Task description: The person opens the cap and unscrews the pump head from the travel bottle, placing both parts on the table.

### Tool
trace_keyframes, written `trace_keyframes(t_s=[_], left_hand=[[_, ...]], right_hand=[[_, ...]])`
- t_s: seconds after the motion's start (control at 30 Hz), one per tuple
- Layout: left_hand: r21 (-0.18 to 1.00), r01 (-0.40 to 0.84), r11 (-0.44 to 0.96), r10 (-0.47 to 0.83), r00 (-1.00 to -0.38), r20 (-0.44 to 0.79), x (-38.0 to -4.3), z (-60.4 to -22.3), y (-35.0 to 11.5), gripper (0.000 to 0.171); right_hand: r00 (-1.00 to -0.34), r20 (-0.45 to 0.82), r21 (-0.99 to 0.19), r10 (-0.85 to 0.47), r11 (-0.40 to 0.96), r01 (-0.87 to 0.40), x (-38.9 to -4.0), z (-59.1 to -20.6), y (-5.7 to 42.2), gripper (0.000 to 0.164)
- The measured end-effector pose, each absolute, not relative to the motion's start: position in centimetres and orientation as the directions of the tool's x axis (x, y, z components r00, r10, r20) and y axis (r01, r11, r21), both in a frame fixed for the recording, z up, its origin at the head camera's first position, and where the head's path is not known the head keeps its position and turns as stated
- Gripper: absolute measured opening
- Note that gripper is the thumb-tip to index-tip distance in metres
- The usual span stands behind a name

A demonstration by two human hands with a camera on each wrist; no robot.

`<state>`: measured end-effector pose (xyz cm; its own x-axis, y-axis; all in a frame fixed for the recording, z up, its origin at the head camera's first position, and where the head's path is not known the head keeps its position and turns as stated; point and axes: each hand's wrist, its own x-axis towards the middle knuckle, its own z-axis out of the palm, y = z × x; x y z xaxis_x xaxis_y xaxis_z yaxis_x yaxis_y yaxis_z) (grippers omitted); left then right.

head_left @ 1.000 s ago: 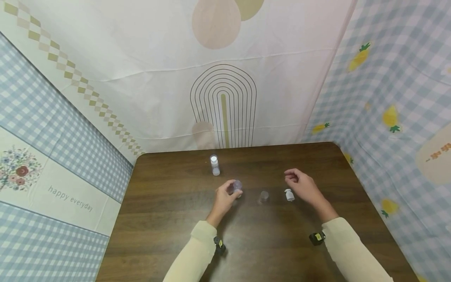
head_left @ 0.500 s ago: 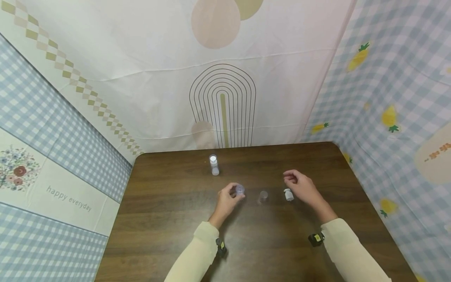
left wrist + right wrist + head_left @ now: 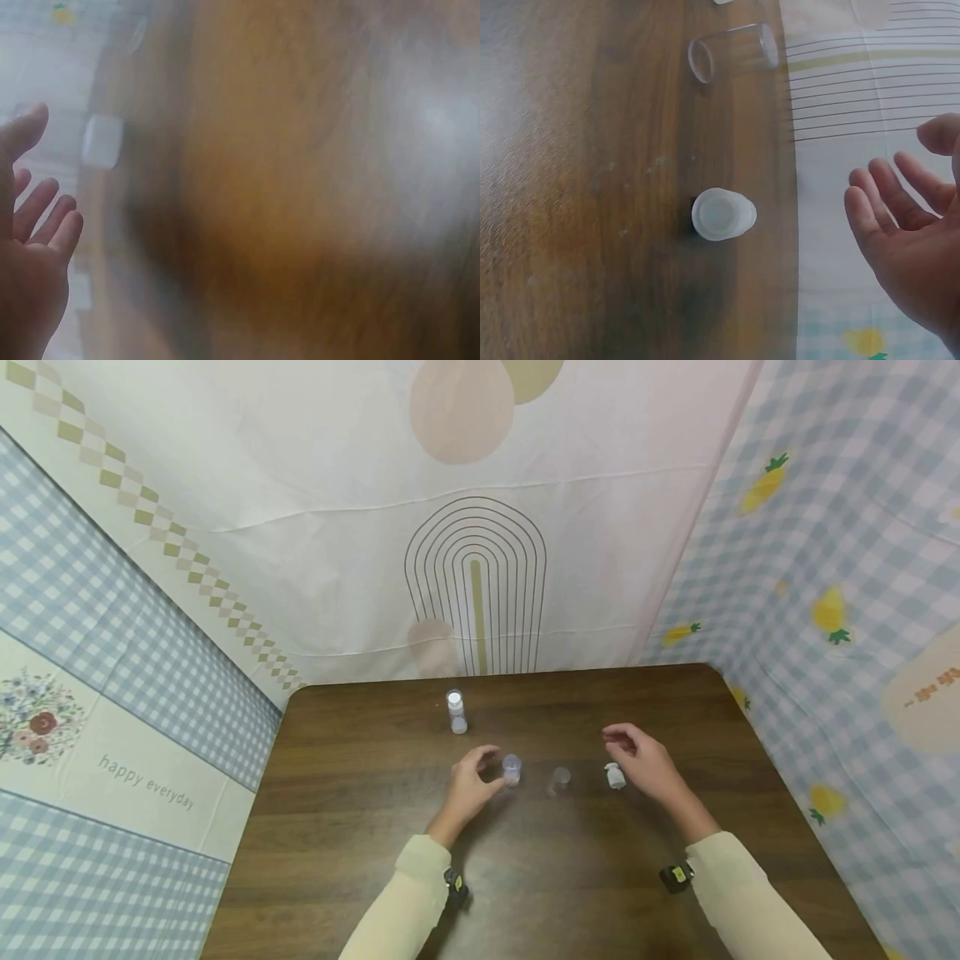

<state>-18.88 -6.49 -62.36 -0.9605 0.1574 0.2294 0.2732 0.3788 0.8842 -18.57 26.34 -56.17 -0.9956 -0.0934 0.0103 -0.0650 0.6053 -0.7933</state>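
Observation:
A small clear container (image 3: 512, 769) stands on the wooden table, just right of my left hand (image 3: 468, 785). That hand's thumb and fingers are spread apart, the thumb tip close to the container; in the left wrist view the hand (image 3: 41, 225) holds nothing, and a blurred whitish container (image 3: 103, 141) stands beyond it. My right hand (image 3: 641, 762) hovers loosely curled over a white pump top (image 3: 615, 775), holding nothing. The right wrist view has the pump top (image 3: 721, 215) on the table, apart from the relaxed fingers. A clear cylindrical cover (image 3: 561, 778) stands between the hands.
Farther back on the left stands a clear bottle (image 3: 457, 712) with a white top. The dark wooden table (image 3: 570, 893) meets a patterned cloth (image 3: 345, 577) at its back edge. Checked cloth (image 3: 810, 552) hangs along the right side.
My left hand carried the clear container a little right and nearer, let it go upright on the table, then drew back left with its fingers spread. The right hand has barely moved.

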Motion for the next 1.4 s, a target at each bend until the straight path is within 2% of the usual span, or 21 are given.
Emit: trace_keyframes(t_s=[0.13,0.43,0.73,0.97,1.1,1.4], left_hand=[[0.85,0.32,0.419,0.136,-0.947,0.29,-19.3,-61.5,-8.2,0.056],[0.805,0.318,0.501,0.028,-0.935,0.352,-21.2,-60.5,-11.1,0.05],[0.848,0.128,0.515,-0.102,-0.973,0.209,-23.7,-60.6,-12.3,0.064],[0.884,0.021,0.467,-0.116,-0.99,0.085,-25.4,-60.9,-11.8,0.075],[0.896,-0.03,0.442,-0.129,-0.991,0.03,-26.1,-61.2,-11.5,0.074],[0.908,-0.046,0.416,-0.167,-0.986,0.027,-27.3,-61.9,-11.3,0.065]], right_hand=[[-0.996,0.046,-0.794,-0.073,0.602,-0.08,-18.1,-56.2,26.6,0.032],[-0.991,0.126,-0.815,-0.054,0.564,-0.134,-17.7,-56.2,26.9,0.036],[-0.982,0.168,-0.789,-0.082,0.586,-0.184,-17.7,-56.3,26.5,0.043],[-0.975,0.169,-0.782,-0.141,0.584,-0.22,-18.3,-56.1,25.4,0.049],[-0.978,0.162,-0.797,-0.129,0.568,-0.207,-18.5,-56.3,24.8,0.048],[-0.986,0.125,-0.867,-0.108,0.471,-0.162,-18.0,-56.0,23.1,0.046]])
